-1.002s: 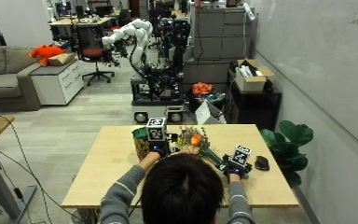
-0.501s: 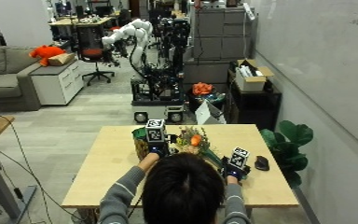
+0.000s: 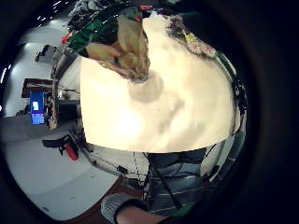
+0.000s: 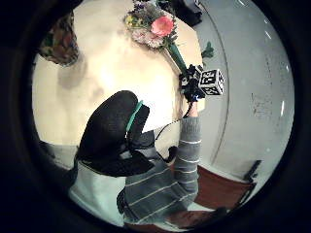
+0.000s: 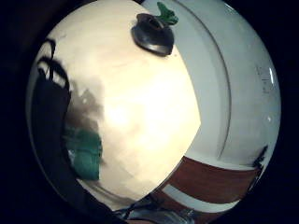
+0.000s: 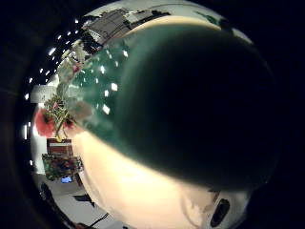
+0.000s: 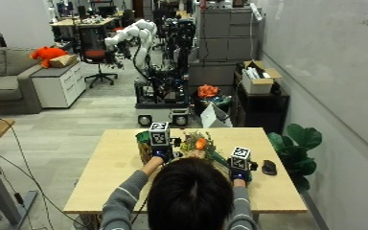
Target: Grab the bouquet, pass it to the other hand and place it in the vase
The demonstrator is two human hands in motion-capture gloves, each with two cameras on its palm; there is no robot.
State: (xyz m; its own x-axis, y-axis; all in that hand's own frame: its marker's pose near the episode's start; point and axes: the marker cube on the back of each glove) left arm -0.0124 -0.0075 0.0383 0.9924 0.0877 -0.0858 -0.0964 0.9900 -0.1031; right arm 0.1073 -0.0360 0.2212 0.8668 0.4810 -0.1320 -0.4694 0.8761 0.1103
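**While the right hand holds the bouquet**

While the right hand [image 7: 238, 171] grips the bouquet [image 7: 200, 145] by its green stem, flowers point left toward the vase [image 7: 143, 146]. The left hand [image 7: 160, 154] hovers beside the vase; its fingers I cannot tell.

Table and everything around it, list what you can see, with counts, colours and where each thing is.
table: one, light wood, in front of the person.
bouquet: one, orange flower with greenery, held above the table's middle.
vase: one, patterned green, beside the left hand.
black object: one, on the table's right part.
potted plant: one, green, right of the table.
left hand: black glove, near the vase.
right hand: black glove, grips the bouquet's stem.
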